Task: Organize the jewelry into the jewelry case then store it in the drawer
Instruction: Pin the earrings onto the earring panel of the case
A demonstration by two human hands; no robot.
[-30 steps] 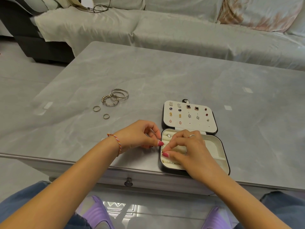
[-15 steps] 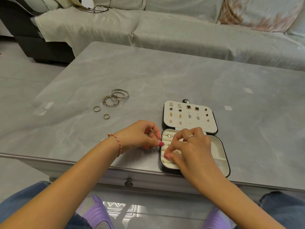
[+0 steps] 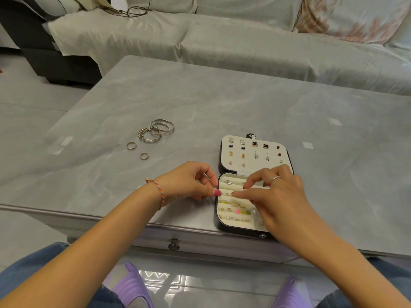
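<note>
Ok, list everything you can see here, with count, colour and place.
table: one, grey, centre
case: one, black with cream lining, open at near edge
earrings: many, mixed colours, on case lid
rings in case: several, left slots
bangles: about three, silver, table left
loose rings: two, silver, near bangles
drawer knob: one, dark, under table edge
sofa: one, pale cover, behind table
left hand: beside case
right hand: over case

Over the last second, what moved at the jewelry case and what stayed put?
The right hand drew back toward the right side of the jewelry case, uncovering the lower ring rows; its fingertips sit over the middle slots. The left hand held its place at the case's left edge. Bangles and two loose rings stayed on the table.
</note>
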